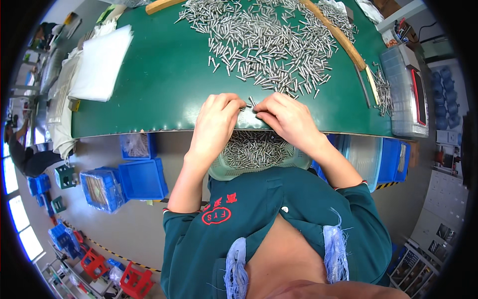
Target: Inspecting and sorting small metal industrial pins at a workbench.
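At the near edge of the green worktable (149, 102), about midway along: left hand (215, 119) and right hand (290, 117), turned inward toward each other. In the narrow gap between, above the tabletop near that edge, a small metal pin (252, 101), just beside the right fingertips. Tilted, long axis running from the table's far side down toward its near edge, far end leaning to the table's left; cannot tell head from tip.

Left thumb and forefinger drawn nearly together, with metal showing at the tips; cannot tell whether gripped or only touched. Right thumb and forefinger curled, slightly parted; cannot tell whether closed on the pin. Remaining fingers mostly folded out of sight.

Toward the table's far side, a broad heap of pins (269, 47), axes crossing every way, many buried, cut off at the top of view. Also cut off there: a wooden strip (341, 40), slanting toward the table's right end. Below the table's near edge, a pale green perforated basket (219, 172), full of similar pieces, partly hidden by tabletop, hands and dark green shirt (249, 199); single pieces hard to make out.
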The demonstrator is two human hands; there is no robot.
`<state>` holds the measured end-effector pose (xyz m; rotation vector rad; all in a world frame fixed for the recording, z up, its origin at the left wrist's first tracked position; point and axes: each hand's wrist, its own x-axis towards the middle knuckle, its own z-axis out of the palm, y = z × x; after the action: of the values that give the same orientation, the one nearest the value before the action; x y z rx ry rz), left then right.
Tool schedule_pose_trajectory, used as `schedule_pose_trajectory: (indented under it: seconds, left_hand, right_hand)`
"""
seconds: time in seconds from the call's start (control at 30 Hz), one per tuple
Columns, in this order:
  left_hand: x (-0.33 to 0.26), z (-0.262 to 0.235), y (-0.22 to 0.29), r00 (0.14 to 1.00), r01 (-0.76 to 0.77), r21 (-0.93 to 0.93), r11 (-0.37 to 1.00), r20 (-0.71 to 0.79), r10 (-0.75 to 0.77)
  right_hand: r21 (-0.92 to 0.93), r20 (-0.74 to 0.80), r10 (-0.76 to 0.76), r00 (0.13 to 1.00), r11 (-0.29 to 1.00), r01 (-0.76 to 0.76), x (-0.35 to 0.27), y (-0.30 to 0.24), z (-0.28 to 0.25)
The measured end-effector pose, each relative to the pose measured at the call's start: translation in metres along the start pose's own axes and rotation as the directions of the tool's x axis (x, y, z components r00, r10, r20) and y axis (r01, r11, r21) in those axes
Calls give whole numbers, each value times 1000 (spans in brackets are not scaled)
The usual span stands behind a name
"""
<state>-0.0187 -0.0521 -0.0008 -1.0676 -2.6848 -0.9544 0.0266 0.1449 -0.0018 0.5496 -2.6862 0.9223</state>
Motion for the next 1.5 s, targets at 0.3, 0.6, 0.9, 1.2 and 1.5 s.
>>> schedule_pose_trajectory:
  seconds: [0.3,0.6,0.9,1.2,1.5]
  left_hand:
    - [-2,4,6,997,21,29,999,-69,-19]
    - [11,7,17,995,80,-55,995,-48,-82]
    - [23,7,1,999,-7,140,990,-33,12]
    - [-11,-6,19,995,102,-10,995,12,-102]
    - [-41,2,18,805,579,-809,101,547,-232]
  right_hand:
    - [-65,-41,-62,997,996,59,-1,0,2]
    - [-71,-24,16,1000,997,-17,-6,-10,2]
    - [-65,-4,-12,1000,998,11,-7,-8,3]
    - [-88,-66,37,997,995,-43,-4,-12,1]
    - [-161,-12,-13,1000,987,11,-1,-9,1]
